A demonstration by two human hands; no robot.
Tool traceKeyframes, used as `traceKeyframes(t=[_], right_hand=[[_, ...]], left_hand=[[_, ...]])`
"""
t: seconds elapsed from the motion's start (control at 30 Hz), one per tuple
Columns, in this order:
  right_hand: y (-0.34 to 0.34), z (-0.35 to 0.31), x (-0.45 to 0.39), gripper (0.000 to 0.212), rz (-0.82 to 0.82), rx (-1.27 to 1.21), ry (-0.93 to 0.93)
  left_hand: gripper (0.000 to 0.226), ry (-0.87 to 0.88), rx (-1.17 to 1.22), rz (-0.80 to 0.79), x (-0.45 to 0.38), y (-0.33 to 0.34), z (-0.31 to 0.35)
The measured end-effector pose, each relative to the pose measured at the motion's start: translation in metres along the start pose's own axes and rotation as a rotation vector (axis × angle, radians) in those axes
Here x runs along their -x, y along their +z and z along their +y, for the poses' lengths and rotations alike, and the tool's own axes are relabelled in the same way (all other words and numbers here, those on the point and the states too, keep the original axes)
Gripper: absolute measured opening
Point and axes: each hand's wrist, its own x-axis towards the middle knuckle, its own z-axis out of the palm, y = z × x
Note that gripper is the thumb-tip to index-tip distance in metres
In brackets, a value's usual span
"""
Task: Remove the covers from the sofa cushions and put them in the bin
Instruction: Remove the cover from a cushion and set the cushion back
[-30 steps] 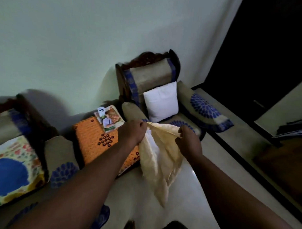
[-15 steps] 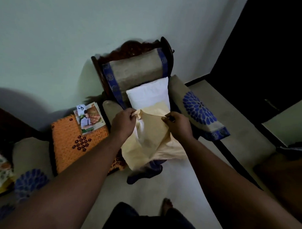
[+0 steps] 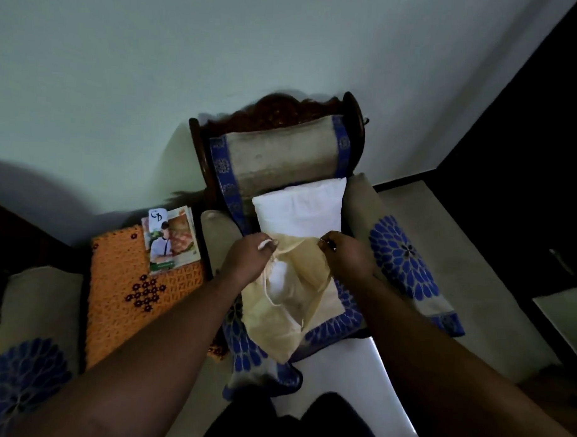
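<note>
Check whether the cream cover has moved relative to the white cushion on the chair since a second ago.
Yes. The cream cover, held by the left hand and right hand, has moved toward the white cushion; its top edge now overlaps the cushion's lower edge.

A bare cushion (image 3: pixel 300 207) stands on the armchair (image 3: pixel 279 152) seat against its backrest. Nearer, a cover (image 3: pixel 290 316) hangs before it. Left of the armchair, a booklet (image 3: pixel 171 243) lies on a mat (image 3: pixel 127 297).
</note>
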Motion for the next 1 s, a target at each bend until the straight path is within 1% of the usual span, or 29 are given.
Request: traceKeyframes(t=[0.1,0.17,0.23,0.27,0.3,0.37,0.4,0.43,0.5,0.63,0.7,0.8,0.87,0.93,0.97,1.0], right_hand=[[0.016,0.008,-0.033,0.011,-0.094,0.026,0.001],[0.027,0.014,-0.055,0.013,-0.162,0.025,-0.005],[0.038,0.021,-0.076,0.017,-0.211,0.051,-0.056],[0.044,0.026,-0.095,0.018,-0.248,0.078,-0.093],[0.050,0.030,-0.110,0.019,-0.295,0.098,-0.128],[0.064,0.037,-0.152,0.022,-0.427,0.131,-0.193],[0.069,0.039,-0.170,0.025,-0.498,0.141,-0.207],[0.075,0.043,-0.193,0.030,-0.560,0.150,-0.220],[0.085,0.051,-0.238,0.048,-0.636,0.201,-0.232],[0.104,0.063,-0.325,0.086,-0.588,0.388,-0.231],[0.118,0.069,-0.363,0.102,-0.608,0.476,-0.236],[0.135,0.071,-0.397,0.129,-0.649,0.611,-0.316],[0.150,0.072,-0.403,0.144,-0.659,0.669,-0.354],[0.161,0.078,-0.400,0.149,-0.632,0.744,-0.362],[0.162,0.080,-0.397,0.146,-0.635,0.793,-0.356],[0.164,0.084,-0.392,0.138,-0.632,0.836,-0.366]], left_hand=[[0.027,-0.151,0.111,0.041,-0.020,0.005,-0.008],[0.029,-0.252,0.165,0.025,-0.030,0.012,-0.015],[0.047,-0.320,0.134,-0.027,-0.038,0.019,-0.025],[0.052,-0.340,0.085,-0.046,-0.048,0.024,-0.031],[0.047,-0.342,0.023,-0.052,-0.054,0.029,-0.037],[0.024,-0.379,-0.049,0.001,-0.075,0.039,-0.044],[0.022,-0.413,-0.054,0.036,-0.084,0.042,-0.046],[0.024,-0.456,-0.043,0.071,-0.097,0.048,-0.047],[0.028,-0.514,-0.019,0.104,-0.119,0.058,-0.047],[0.027,-0.591,0.153,0.154,-0.153,0.071,-0.041],[0.024,-0.635,0.221,0.180,-0.170,0.079,-0.043],[0.026,-0.710,0.338,0.267,-0.185,0.088,-0.043],[0.026,-0.767,0.427,0.337,-0.188,0.095,-0.044],[0.024,-0.788,0.474,0.355,-0.187,0.099,-0.044],[0.023,-0.791,0.496,0.351,-0.185,0.101,-0.045],[0.022,-0.789,0.517,0.358,-0.184,0.102,-0.045]])
